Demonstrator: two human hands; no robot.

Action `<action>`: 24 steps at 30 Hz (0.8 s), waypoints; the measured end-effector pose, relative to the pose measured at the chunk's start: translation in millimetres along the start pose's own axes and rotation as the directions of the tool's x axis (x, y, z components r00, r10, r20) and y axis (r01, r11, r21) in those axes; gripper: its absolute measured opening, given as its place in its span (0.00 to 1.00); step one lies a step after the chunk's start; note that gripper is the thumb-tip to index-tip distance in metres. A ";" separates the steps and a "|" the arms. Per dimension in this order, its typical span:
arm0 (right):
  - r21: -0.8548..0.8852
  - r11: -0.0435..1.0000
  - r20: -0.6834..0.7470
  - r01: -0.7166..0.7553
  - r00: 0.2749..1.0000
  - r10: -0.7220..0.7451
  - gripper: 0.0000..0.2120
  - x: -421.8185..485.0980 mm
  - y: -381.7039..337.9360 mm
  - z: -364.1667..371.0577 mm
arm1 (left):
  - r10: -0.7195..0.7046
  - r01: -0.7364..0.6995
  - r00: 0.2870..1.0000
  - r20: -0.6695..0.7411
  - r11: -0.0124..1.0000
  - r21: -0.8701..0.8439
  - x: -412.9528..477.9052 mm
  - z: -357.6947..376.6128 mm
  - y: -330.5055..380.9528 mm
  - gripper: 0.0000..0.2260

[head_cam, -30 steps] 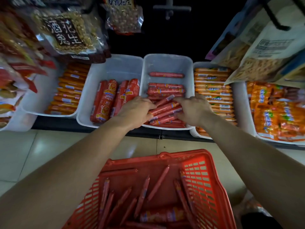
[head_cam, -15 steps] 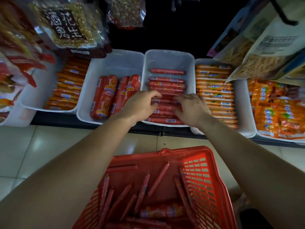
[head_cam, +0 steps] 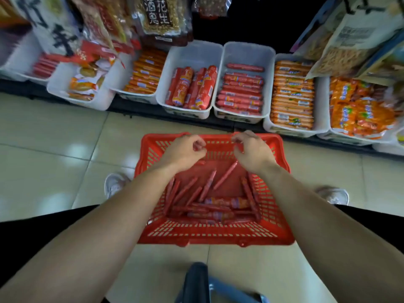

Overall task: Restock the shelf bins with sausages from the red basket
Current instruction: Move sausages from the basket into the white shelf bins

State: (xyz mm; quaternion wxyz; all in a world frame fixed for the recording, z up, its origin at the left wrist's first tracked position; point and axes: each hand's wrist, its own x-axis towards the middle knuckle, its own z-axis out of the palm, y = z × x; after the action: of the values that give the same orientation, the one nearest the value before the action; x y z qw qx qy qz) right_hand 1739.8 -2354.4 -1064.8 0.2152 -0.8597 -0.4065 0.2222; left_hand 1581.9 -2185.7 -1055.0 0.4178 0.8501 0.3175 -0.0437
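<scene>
The red basket (head_cam: 215, 234) stands on the floor in front of me with several thin red sausages (head_cam: 207, 185) and two thicker ones lying in its bottom. My left hand (head_cam: 184, 153) and my right hand (head_cam: 251, 152) hover over the basket's far half, fingers loosely curled, holding nothing. Beyond the basket, a white shelf bin (head_cam: 270, 68) holds a neat stack of red sausages (head_cam: 241, 92). The bin to its left (head_cam: 175, 62) holds thick red sausages (head_cam: 192, 88) at its front.
More white bins line the low shelf: orange sausages (head_cam: 293, 92) to the right, orange packs (head_cam: 358, 108) further right, orange sticks (head_cam: 145, 73) to the left. Snack bags (head_cam: 161, 16) hang above. My shoes (head_cam: 114, 184) flank the basket on the tile floor. A dark object (head_cam: 196, 281) sits near me.
Both hands have let go of the sausages in the white bin and drawn back over the red basket. The view has pulled back and tilted down.
</scene>
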 end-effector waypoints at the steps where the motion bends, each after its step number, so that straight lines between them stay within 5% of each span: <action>1: -0.004 1.000 0.031 -0.025 0.999 0.025 0.16 -12.7 3.2 9.8 | -0.029 0.029 0.999 0.016 0.999 0.013 -12.7 5.4 -9.0 0.07; 7: -0.120 0.982 0.273 -0.148 0.946 0.175 0.20 -53.0 34.6 66.8 | -0.234 0.195 0.961 0.148 0.951 0.240 -58.6 40.8 -56.7 0.17; 12: -0.255 0.949 0.499 -0.188 0.815 0.296 0.28 -60.4 59.8 108.3 | -0.279 0.133 0.893 0.353 0.913 0.386 -65.9 75.6 -86.7 0.28; 15: -0.272 0.951 0.611 -0.145 0.738 0.287 0.38 -67.7 67.6 128.1 | -0.280 0.073 0.844 0.457 0.905 0.420 -63.3 95.1 -99.9 0.22; 18: -0.378 0.918 0.630 -0.117 0.694 0.348 0.51 -74.0 76.8 146.9 | -0.310 0.063 0.783 0.539 0.902 0.427 -57.4 112.8 -109.2 0.17; 21: -0.418 0.907 0.643 -0.038 0.694 0.325 0.54 -65.8 85.4 158.4 | -0.300 0.051 0.776 0.554 0.906 0.420 -48.4 126.2 -114.0 0.18; 24: -0.419 0.907 0.649 0.027 0.708 0.279 0.56 -57.9 91.5 164.3 | -0.285 0.023 0.799 0.529 0.894 0.448 -38.9 131.9 -117.9 0.33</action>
State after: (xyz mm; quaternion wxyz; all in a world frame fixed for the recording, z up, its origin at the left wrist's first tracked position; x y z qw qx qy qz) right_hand 1670.4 -2422.1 -1236.0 -0.1493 -0.7635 -0.4324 0.4558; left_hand 1508.3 -2249.7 -1207.6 0.2969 0.8352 0.2270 -0.4033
